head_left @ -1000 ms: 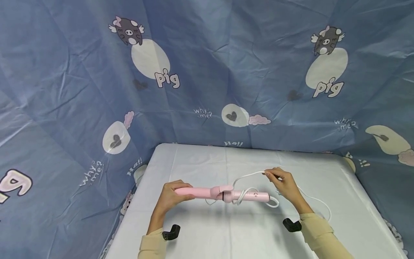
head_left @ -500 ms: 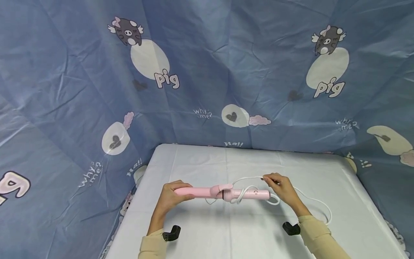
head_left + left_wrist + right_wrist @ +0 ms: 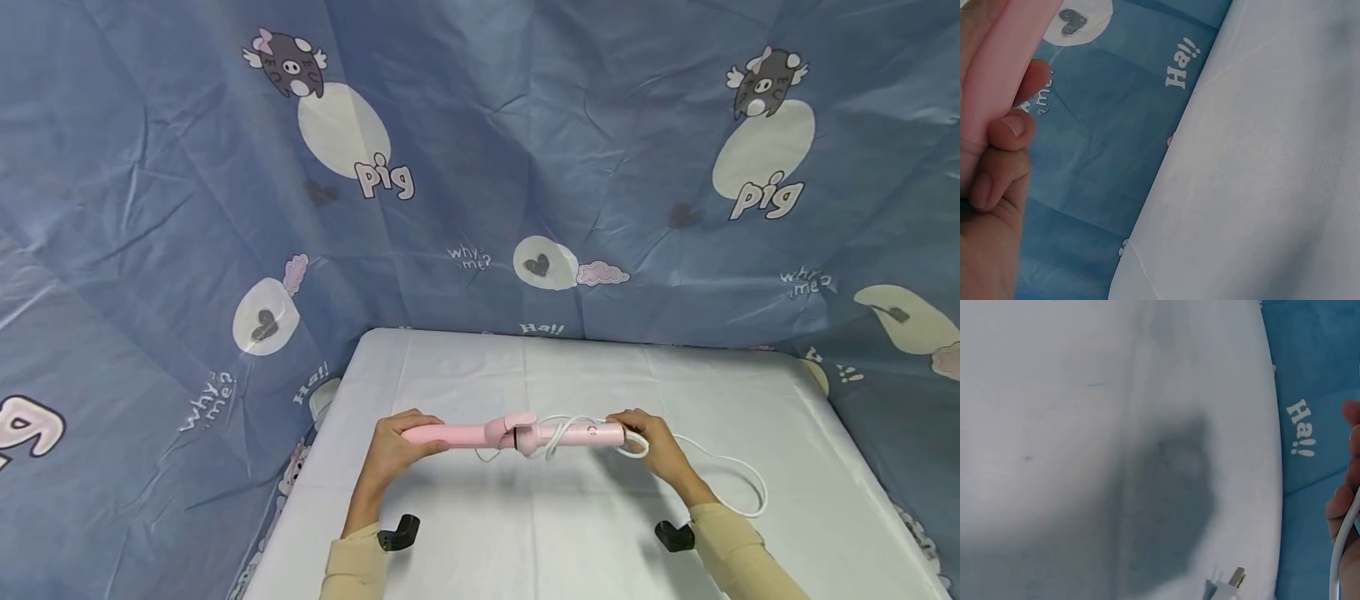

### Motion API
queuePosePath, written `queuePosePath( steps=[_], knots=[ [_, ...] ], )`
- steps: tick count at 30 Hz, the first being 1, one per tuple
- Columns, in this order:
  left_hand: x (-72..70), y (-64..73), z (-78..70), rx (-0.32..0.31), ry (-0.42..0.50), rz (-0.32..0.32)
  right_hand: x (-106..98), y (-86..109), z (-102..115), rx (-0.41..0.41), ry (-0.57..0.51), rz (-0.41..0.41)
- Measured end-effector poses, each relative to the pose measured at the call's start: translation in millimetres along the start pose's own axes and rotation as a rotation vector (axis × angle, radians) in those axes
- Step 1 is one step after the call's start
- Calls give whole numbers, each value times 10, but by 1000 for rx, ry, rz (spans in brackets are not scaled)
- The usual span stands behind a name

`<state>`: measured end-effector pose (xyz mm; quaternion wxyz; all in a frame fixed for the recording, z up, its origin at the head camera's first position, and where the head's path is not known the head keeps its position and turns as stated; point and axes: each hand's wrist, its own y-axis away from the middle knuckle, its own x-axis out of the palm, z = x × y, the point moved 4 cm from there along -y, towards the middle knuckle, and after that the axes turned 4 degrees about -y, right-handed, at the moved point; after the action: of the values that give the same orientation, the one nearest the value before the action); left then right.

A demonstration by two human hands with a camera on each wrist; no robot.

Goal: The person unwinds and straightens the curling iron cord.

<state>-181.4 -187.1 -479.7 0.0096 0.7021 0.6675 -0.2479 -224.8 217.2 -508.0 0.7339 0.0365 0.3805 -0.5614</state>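
A pink curling iron (image 3: 573, 434) is held level above the white table, its barrel (image 3: 1004, 69) to the left and its handle to the right. My left hand (image 3: 401, 442) grips the barrel's tip, thumb in front and fingers behind. White power cord (image 3: 561, 433) winds loosely around the handle. At the handle's end, my right hand (image 3: 656, 446) pinches the cord in its fingers. In the right wrist view only the curled fingers (image 3: 1339, 506) show at the edge, with the cord (image 3: 1339, 556) running past them. The handle lies outside that view.
The cord's free length (image 3: 750, 475) loops down to the right of my right hand. Its plug (image 3: 1229, 589) shows low in the right wrist view. The white-covered table (image 3: 465, 533) backs onto a blue printed curtain (image 3: 450, 167), which also hangs at both sides.
My right hand has come down and in toward the handle's end, drawing the raised cord close along the handle. The curling iron has risen slightly in view; the left hand keeps its grip.
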Motion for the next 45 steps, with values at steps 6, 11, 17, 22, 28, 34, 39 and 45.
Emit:
queuePosePath(
  steps=[6,11,17,22,28,34,39,45],
  knots=[
    [-21,-19,3,-11,1,-24,108,66,-228,9,46,-58],
    [-33,-36,-23,3,-17,-40,181,110,-241,93,30,-30],
    [-8,-59,29,30,-15,-48,342,158,-222,37,17,24],
    [32,-80,229,17,-17,-73,567,216,-79,-18,16,57],
    [47,-106,289,20,-26,-101,796,306,171,80,-184,105],
    [53,-128,271,-2,-26,-105,765,234,615,12,-243,-4],
    [57,-127,121,-7,-53,-93,726,153,821,27,-210,-33],
    [45,-102,-45,-44,-64,-85,737,180,886,46,-245,-50]
  ],
)
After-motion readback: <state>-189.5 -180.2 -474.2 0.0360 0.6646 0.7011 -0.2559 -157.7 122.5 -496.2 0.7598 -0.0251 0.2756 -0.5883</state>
